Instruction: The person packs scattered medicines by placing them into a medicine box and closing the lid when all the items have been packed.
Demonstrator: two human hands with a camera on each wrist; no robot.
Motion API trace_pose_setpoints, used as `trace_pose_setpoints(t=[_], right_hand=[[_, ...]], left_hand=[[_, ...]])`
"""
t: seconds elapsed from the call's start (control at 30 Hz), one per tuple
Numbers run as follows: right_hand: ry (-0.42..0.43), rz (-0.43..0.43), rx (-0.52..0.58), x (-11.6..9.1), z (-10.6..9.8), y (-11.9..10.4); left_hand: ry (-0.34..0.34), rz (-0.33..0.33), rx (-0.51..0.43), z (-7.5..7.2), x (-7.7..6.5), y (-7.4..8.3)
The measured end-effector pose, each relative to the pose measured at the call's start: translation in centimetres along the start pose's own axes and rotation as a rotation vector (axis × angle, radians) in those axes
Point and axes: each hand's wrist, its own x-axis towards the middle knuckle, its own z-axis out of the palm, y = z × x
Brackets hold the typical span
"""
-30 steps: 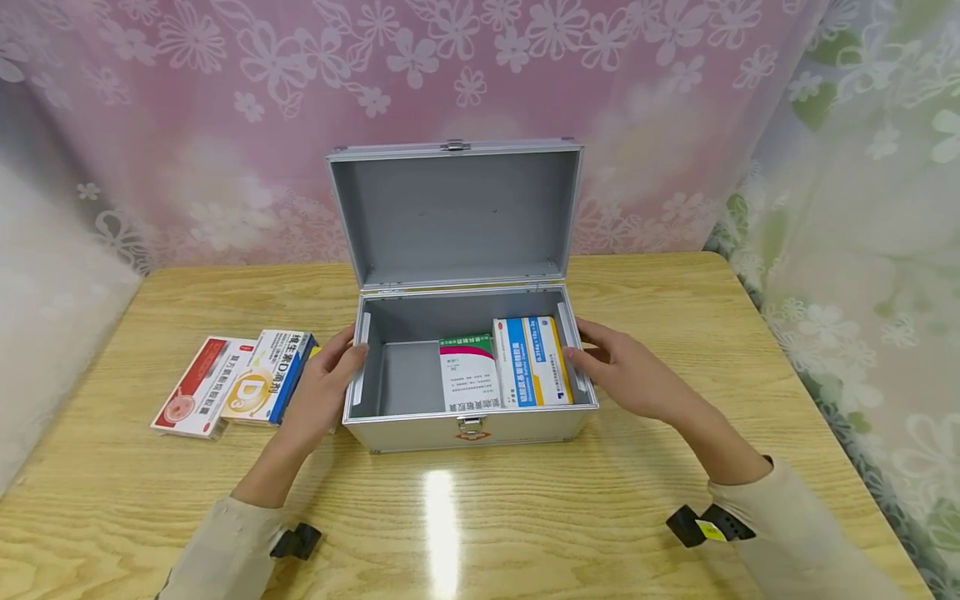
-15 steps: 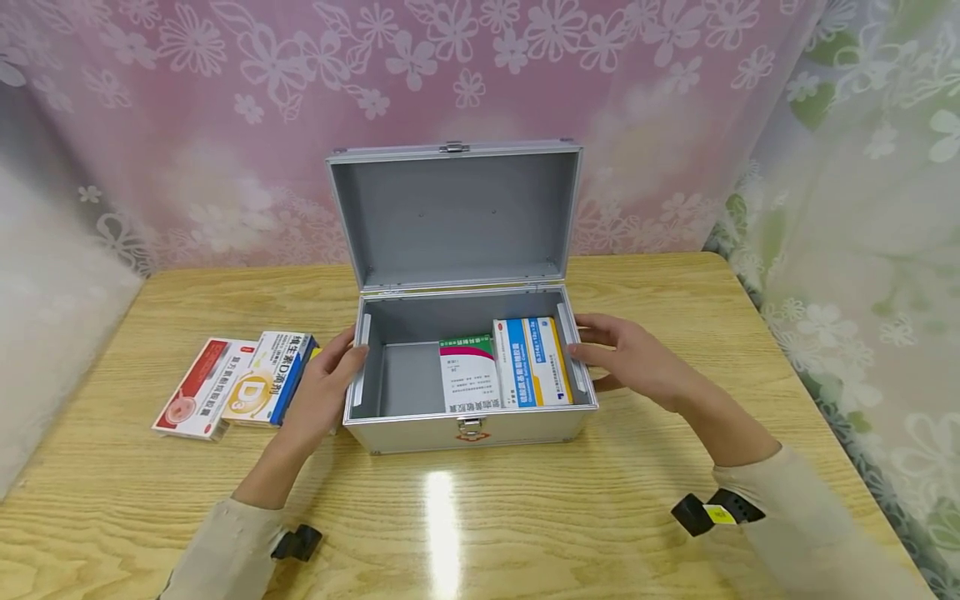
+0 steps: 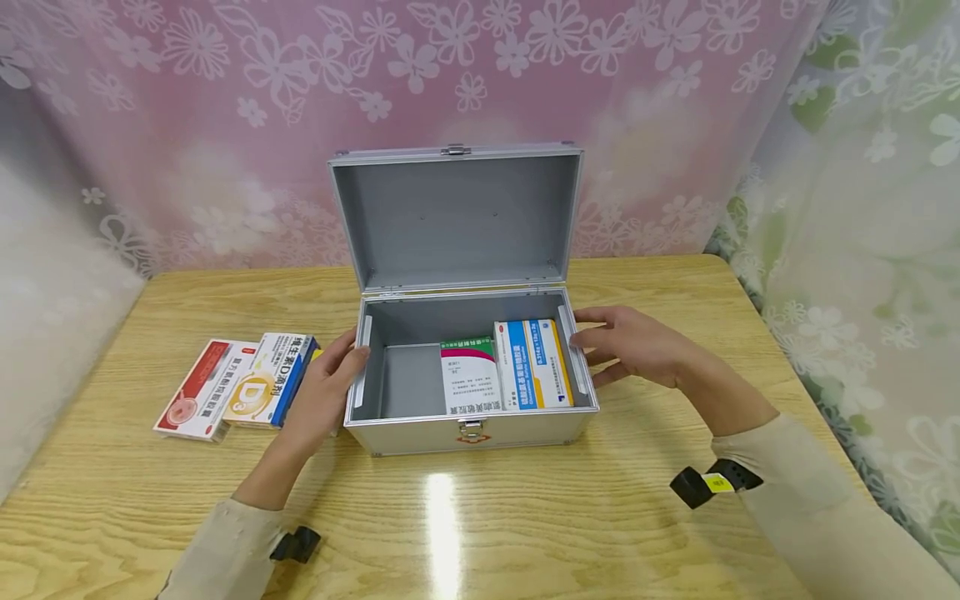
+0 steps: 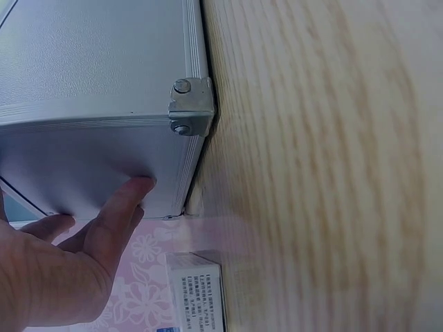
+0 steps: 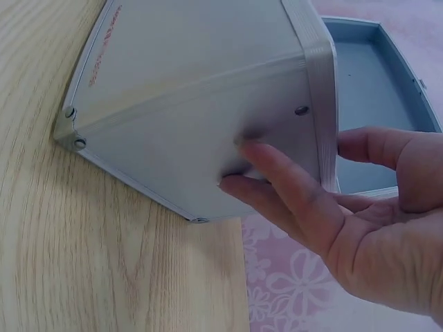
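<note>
A silver first-aid case stands in the middle of the table, its lid raised. Two medicine boxes lie inside at the right: a white one with a green and magenta band and a blue, white and orange one. My left hand grips the case's left wall, thumb at the rim; the left wrist view has fingers against the outer side. Around the right wall is my right hand. Its thumb is at the rim, and its fingers touch the outside.
Left of the case lie a red and white medicine box and a D3 medicine box partly overlapping it. A yellow item shows behind the left hand. The wooden table meets a pink floral curtain at the back.
My right hand has shifted slightly up along the case's right wall, with its fingers more spread and the forearm raised. The left hand and the boxes stay put.
</note>
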Motion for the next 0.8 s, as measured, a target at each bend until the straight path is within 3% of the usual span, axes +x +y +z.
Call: trace_pose_setpoints(t=[0.47,0.8], right_hand=[[-0.065,-0.025,0.005,0.06,-0.12,0.09],[-0.051,-0.034,0.015,0.08,-0.21,0.83]], left_hand=[[0.007,0.005,0.023,0.02,0.07,0.07],[0.014,-0.011,0.031,0.09,0.15,-0.04]])
